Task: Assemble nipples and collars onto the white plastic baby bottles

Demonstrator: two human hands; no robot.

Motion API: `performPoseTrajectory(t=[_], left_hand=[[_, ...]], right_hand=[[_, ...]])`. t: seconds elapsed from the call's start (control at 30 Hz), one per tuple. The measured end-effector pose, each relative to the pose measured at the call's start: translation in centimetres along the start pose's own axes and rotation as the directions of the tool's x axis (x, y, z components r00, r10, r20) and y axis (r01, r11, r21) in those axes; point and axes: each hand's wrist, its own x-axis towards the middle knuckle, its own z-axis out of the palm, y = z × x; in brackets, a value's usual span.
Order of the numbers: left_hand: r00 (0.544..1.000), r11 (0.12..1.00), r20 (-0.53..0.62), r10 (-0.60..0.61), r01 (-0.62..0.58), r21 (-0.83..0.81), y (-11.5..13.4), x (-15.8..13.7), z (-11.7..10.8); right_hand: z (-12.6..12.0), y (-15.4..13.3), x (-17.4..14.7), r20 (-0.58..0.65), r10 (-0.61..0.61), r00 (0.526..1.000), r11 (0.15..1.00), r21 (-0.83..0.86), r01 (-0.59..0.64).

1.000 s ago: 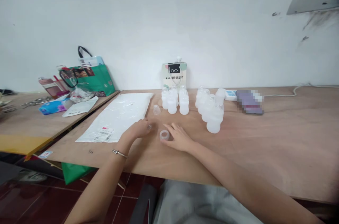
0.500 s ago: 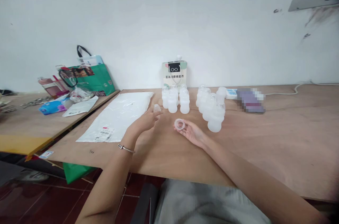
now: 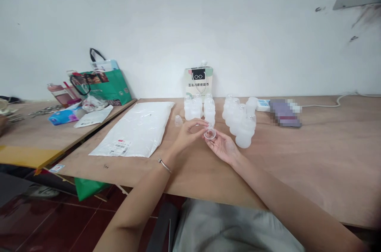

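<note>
My right hand (image 3: 223, 148) is held palm up above the table, its fingers closed on the edge of a clear round plastic ring (image 3: 210, 134). From the left, my left hand (image 3: 190, 135) reaches to the ring's far side. Its thumb and fingertips are brought together there, and what lies between them is too small to make out. Behind my left hand a small clear dome-shaped cap (image 3: 178, 120) stands on the table. Frosted white bottles with clear domed tops (image 3: 209, 111) stand in a group behind my hands, and a second bottle group (image 3: 242, 141) stands to the right.
A white plastic mailer (image 3: 133, 127) lies to the left on the wooden table (image 3: 312, 164). At the back stand a paper bag (image 3: 199, 79), a white box (image 3: 263, 104) and a blurred purple item (image 3: 282, 113). A green bag (image 3: 119, 89) is on the adjoining left table.
My left hand has moved right, away from the small dome-shaped cap, to the ring in my right hand. My right hand has shifted slightly right and up, as the whole view has moved a little.
</note>
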Motion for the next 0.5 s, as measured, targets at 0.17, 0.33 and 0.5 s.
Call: performPoseTrajectory(t=[0.17, 0.33, 0.5], left_hand=[[0.993, 0.947, 0.017, 0.116, -0.115, 0.301, -0.74, -0.64, 0.4], [0.981, 0.859, 0.133, 0.138, -0.185, 0.477, -0.87, -0.98, 0.14], [0.955, 0.838, 0.242, 0.174, -0.272, 0.473, -1.06, -1.06, -0.08]], right_hand=[[0.1, -0.01, -0.09, 0.073, -0.003, 0.997, 1.0, 0.014, 0.002], [0.04, 0.01, -0.09, 0.076, -0.01, 0.997, 0.999, -0.051, 0.014], [-0.18, 0.22, 0.07, 0.092, -0.032, 0.995, 0.981, -0.189, 0.049]])
